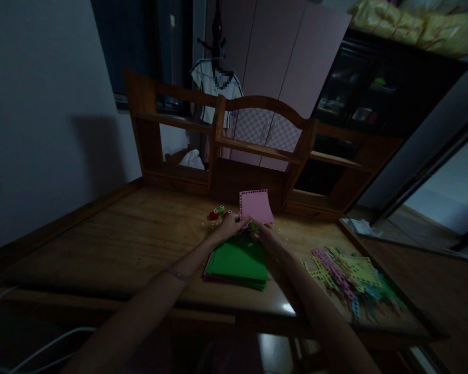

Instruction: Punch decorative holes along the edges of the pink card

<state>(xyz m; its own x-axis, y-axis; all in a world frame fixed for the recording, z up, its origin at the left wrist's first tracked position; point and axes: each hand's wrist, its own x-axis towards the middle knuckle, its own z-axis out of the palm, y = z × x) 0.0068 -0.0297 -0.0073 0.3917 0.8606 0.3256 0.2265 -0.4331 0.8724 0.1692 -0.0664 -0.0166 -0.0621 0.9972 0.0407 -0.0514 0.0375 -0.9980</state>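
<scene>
Pink sheet holed along two edges, lower edge hidden behind the hands

The right hand (269, 236) has its fingers closed around a small green item (253, 226), too dark to make out fully. The left hand (230, 226) is narrow, its fingertips seemingly pinching the lower edge of the pink sheet (256, 205), which stands just beyond both hands over the desk (159, 228).

Rows of holes run along the sheet's top and left edges, so those two sides look done. The right edge looks plain; the lower one is covered by the fingers, so its state cannot be told. I judge the sheet partway through.

Right below the hands lies a stack of green sheets (239, 259) with no holes visible on its top, apparently unworked. It takes up the space directly under the hands. Beside the left hand sit small red and green pieces (213, 214) with white spots, and pale crumbs (213, 225) are scattered near them.

Farther right, a loose heap of holed strips (337, 275) in pink, yellow, blue and green suggests much already finished. Behind the sheet, the wooden shelf unit (257, 147) bounds the desk.
</scene>
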